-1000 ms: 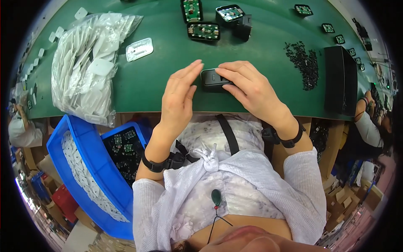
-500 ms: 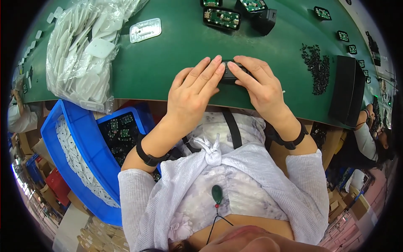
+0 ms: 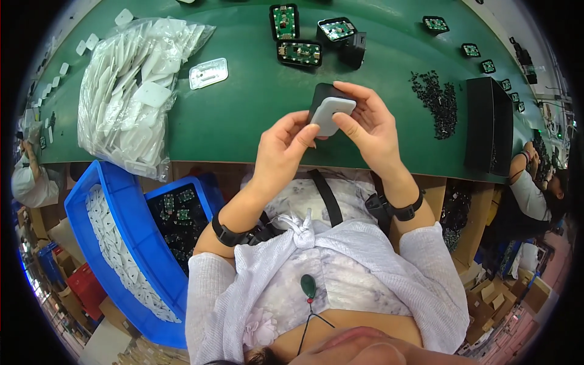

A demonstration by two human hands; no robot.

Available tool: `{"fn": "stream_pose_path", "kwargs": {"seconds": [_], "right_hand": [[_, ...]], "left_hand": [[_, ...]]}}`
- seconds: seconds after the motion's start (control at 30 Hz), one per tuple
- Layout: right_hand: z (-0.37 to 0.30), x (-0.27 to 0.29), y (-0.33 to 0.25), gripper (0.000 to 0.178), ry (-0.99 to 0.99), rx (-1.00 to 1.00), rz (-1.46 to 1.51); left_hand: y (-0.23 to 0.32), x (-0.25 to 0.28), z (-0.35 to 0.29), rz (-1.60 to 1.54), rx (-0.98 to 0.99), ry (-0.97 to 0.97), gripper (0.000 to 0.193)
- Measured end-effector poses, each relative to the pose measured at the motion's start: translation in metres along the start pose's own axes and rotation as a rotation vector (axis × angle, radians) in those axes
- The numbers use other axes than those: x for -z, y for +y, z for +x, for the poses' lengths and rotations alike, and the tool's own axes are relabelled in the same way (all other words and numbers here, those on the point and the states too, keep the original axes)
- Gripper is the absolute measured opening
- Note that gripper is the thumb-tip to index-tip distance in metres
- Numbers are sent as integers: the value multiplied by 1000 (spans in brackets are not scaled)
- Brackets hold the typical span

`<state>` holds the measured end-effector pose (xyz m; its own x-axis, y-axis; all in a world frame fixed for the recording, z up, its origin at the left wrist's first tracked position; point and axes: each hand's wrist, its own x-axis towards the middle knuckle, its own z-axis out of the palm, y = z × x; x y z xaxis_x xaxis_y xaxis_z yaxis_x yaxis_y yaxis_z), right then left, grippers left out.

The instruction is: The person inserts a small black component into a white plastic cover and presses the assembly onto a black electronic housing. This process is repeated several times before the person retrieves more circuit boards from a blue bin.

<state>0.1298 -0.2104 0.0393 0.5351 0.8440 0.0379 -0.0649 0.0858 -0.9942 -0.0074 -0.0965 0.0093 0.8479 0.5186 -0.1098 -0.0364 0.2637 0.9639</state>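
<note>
Just above the table's near edge, I hold a small black plastic case (image 3: 323, 92) with a pale cover plate (image 3: 334, 114) on the side turned toward me. My left hand (image 3: 284, 145) pinches its lower left corner between thumb and fingers. My right hand (image 3: 372, 126) wraps round its right side, fingers behind and thumb pressing on the pale plate. Beyond my hands stand open black housings with green circuit boards (image 3: 299, 53), and beside them a black case with a port (image 3: 353, 51). A loose white cover (image 3: 208, 73) lies to the left.
A clear bag of white covers (image 3: 118, 97) lies on the green table at left. Small black parts (image 3: 439, 106) are heaped at right, beside a black box (image 3: 480, 125). Blue bins (image 3: 131, 228) stand below the left edge. A co-worker (image 3: 526, 201) sits at far right.
The black case has been lifted off the table and tilted up, so its pale plate now shows. My hands have gone from pressing on its top to gripping its sides.
</note>
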Motion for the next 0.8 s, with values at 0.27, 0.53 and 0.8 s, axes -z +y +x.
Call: {"fn": "stream_pose_path", "kwargs": {"seconds": [0.27,0.53,0.8], "right_hand": [[15,-1,-11,50,93,223,-139],[142,100,-42,29,177,301,-542],[257,190,11,37,-22,-19,-732]], "left_hand": [[5,-5,3,-93,-68,-20,32],[14,44,16,616,-450,283,26],[32,112,46,1392,-581,504,29]]}}
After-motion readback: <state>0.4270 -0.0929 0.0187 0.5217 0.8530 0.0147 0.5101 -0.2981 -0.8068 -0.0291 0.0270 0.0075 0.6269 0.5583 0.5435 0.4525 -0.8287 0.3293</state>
